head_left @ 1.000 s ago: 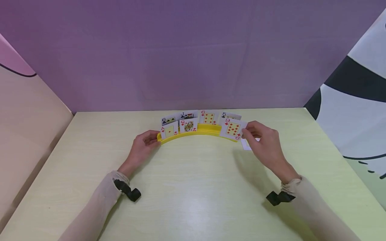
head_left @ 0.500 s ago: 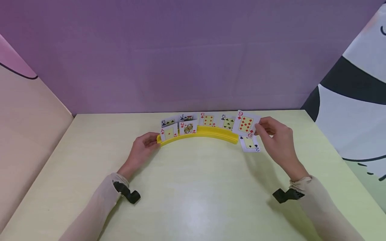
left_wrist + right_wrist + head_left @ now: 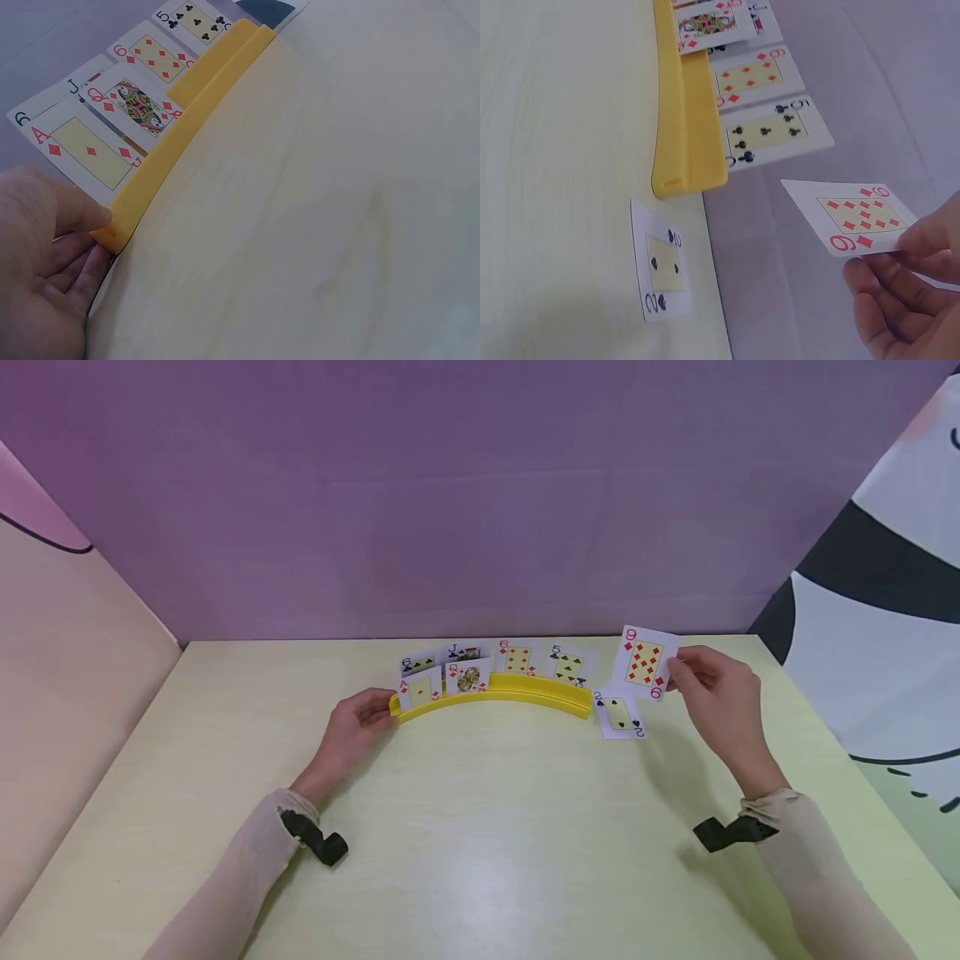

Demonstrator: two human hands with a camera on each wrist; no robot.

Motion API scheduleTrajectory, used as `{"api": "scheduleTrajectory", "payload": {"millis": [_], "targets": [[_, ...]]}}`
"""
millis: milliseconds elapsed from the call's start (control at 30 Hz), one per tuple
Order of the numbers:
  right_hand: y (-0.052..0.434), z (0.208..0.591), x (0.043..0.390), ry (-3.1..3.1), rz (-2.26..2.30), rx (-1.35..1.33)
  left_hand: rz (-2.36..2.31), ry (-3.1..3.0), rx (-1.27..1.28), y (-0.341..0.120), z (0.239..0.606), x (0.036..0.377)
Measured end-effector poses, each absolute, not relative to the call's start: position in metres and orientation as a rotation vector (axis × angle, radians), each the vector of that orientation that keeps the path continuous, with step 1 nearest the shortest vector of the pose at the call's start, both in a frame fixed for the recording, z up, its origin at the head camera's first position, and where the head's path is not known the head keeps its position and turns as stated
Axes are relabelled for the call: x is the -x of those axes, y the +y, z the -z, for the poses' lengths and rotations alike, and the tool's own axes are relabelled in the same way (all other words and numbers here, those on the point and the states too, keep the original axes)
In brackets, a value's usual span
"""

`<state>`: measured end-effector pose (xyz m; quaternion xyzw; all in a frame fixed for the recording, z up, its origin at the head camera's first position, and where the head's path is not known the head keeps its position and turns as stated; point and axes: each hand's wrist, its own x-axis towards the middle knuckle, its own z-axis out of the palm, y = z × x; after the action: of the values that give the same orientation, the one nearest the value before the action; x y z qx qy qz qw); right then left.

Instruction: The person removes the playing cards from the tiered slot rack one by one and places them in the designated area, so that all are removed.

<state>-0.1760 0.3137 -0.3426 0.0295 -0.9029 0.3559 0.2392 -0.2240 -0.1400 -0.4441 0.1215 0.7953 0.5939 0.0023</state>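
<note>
A curved yellow card holder (image 3: 536, 688) stands on the table, its left end pinched between my left thumb and fingers (left hand (image 3: 362, 724)). Its front row has the ace of diamonds (image 3: 90, 154) and queen of diamonds (image 3: 468, 677). Behind them stand a black six (image 3: 417, 662), a jack (image 3: 465, 652), the six of diamonds (image 3: 517, 656) and the five of clubs (image 3: 570, 664). My right hand (image 3: 716, 706) pinches the nine of diamonds (image 3: 647, 662) by its edge, in the air right of the holder. Below that card, the two of spades (image 3: 619, 716) lies face up.
The pale wooden table (image 3: 480, 835) extends in front of the holder. A purple cloth backdrop (image 3: 480, 510) rises behind the table's far edge. Printed panels flank both sides, the right panel (image 3: 862, 668) bearing black and white shapes.
My right hand has carried the nine of diamonds from the holder's right end to the right and slightly up. This uncovers the five of clubs and two of spades. The left hand stays put.
</note>
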Motion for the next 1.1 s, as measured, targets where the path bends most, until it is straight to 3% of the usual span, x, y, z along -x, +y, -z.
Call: {"api": "scheduleTrajectory", "payload": {"millis": [700,1100], "targets": [[0.370,0.352,0.186,-2.620,-1.081,0.214,-1.851,2.504,-0.373,-0.138,0.442,0.223],[0.402,0.387,0.199,-2.742,-1.252,0.243,-1.835,2.503,-0.356,-0.139,0.445,0.225]]}}
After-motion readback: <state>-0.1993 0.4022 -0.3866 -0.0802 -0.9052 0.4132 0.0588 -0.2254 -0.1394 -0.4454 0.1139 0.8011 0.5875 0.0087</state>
